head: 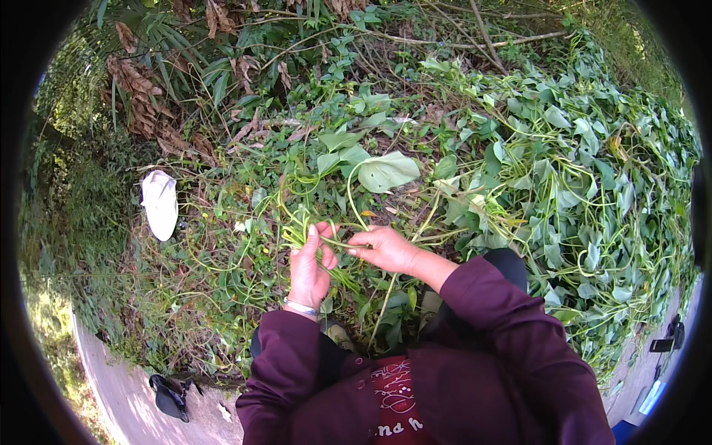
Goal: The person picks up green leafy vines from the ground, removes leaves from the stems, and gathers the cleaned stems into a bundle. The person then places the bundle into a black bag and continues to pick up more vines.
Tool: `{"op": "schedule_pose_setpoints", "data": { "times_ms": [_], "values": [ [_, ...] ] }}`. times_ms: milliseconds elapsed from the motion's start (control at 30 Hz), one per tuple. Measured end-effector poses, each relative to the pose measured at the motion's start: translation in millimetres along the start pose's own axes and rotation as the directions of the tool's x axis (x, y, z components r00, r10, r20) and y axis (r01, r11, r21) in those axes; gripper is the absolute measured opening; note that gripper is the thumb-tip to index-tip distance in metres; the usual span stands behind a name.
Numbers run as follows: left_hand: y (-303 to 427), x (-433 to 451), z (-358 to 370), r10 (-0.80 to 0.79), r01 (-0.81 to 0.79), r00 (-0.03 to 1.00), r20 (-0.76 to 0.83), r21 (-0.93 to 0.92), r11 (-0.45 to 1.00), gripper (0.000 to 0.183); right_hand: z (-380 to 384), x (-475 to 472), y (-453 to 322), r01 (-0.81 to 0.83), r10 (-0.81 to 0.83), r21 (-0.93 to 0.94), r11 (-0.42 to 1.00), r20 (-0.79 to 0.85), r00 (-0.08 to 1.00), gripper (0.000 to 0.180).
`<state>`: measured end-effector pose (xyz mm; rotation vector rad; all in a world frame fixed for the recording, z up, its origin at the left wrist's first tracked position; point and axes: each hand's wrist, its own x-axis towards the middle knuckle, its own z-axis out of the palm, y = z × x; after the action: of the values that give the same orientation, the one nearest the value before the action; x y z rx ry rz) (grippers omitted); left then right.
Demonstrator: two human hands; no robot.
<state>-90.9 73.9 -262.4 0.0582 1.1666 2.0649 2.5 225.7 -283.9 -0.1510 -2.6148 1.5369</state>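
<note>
My left hand (311, 267) is closed around a small bundle of green leaf stalks (297, 233), their cut ends fanning out above the thumb. A silver-coloured bracelet (301, 307) circles that wrist. With thumb and fingers, my right hand (384, 249) pinches a vine stem (340, 243) that runs across to the left hand. A broad leaf (389, 171), pale underside showing, rises on a curved stalk just beyond the hands. More green leaves (340, 150) lie behind it.
A large heap of cut leafy vines (578, 189) fills the right side. A white object (159, 204) lies on the weeds at left. Dry brown leaves (136, 89) and branches (478, 44) are at the back. A black bag-like item (168, 397) rests on the pavement (117, 389).
</note>
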Motion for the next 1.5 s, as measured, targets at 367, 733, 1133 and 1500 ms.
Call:
{"op": "schedule_pose_setpoints", "data": {
  "times_ms": [367, 733, 1133, 1500],
  "values": [
    [15, -12, 1, 0.055, -0.125, 0.984, 0.168, 0.440, 0.889, 0.033, -29, -3, -43, -0.036, 0.330, -0.611, 0.791, 0.376, 0.866, 0.054],
    [0, -15, -23, 0.083, -0.512, 0.830, 0.552, 0.692, 0.510, 0.049, -37, 30, -64, -0.262, 0.308, 0.705, 0.659, 0.065, 0.949, 0.026],
    [39, -10, -32, 0.303, -0.294, 0.949, -0.082, 0.109, 0.950, 0.010, 23, 16, -30, 0.049, -0.048, 0.146, 0.988, -0.009, 0.999, 0.013],
    [37, -8, -33, 0.187, -0.143, 0.972, -0.140, 0.274, 0.951, 0.014, 59, 4, -22, 0.133, -0.107, -0.265, 0.955, 0.112, 0.988, 0.020]
  ]
}}
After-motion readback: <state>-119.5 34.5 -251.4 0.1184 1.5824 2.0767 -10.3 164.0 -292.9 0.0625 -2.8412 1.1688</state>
